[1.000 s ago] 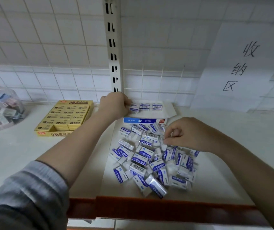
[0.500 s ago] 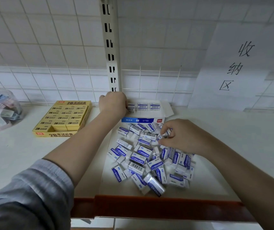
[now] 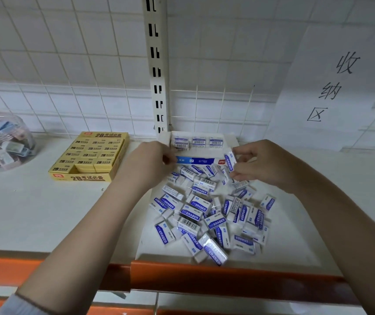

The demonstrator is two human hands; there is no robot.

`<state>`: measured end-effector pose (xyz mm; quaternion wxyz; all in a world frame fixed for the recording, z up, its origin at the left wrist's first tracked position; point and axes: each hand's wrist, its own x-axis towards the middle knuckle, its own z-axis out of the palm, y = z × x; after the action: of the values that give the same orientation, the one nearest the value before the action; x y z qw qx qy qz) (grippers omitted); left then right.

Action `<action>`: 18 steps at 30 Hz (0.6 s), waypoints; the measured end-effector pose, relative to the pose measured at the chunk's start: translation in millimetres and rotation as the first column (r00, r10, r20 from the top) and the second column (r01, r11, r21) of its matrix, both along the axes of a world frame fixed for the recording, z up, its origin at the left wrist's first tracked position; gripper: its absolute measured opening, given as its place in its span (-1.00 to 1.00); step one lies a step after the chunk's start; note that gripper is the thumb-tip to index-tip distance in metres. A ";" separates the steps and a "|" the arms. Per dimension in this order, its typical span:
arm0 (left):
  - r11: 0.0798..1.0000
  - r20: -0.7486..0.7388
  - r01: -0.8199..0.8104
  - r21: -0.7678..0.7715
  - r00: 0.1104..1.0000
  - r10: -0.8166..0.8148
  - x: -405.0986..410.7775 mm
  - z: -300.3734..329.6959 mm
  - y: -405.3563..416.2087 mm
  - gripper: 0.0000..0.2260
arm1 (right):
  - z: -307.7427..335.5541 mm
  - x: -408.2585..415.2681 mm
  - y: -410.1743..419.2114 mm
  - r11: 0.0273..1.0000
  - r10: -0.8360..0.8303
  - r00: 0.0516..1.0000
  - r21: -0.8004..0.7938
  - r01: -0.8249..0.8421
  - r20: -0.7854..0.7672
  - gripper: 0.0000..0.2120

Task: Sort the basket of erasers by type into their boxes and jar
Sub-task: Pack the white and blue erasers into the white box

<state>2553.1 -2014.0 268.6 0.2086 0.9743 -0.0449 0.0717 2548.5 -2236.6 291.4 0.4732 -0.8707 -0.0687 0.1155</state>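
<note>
Right hand (image 3: 265,165) pinches one blue-and-white eraser (image 3: 229,160) upright, just at the right end of the white box (image 3: 201,160) at twelve o'clock on the shelf (image 3: 34,212). Left hand (image 3: 150,163) curls on the box's left front corner. A few erasers stand in a row inside the box. The loose pile (image 3: 209,214) sprawls below it, toward six. Yellow 2B box (image 3: 91,155) sits at ten o'clock, clear jar (image 3: 2,142) at nine.
</note>
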 end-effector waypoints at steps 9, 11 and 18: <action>0.995 -0.167 0.023 0.102 0.986 -0.006 -6.6 -14.8 7.7 -0.70 | -7.4 32.9 11.0 0.993 -0.061 0.980 -0.091 0.079 0.189 -0.75; 0.996 -0.145 0.010 0.092 0.989 0.003 -7.7 -16.2 8.2 -0.75 | -6.3 42.4 19.4 0.992 -0.046 0.974 -0.108 0.071 0.221 -0.74; 0.998 -0.014 -0.052 0.032 0.999 0.052 -20.9 -20.0 14.8 -0.81 | -19.9 82.8 46.8 0.959 0.014 0.985 -0.280 0.035 0.172 -0.81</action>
<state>2532.3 -1999.2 248.6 0.1917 0.9788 -0.0191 0.0693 2631.3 -2189.8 271.5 0.3373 -0.9362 -0.0876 0.0461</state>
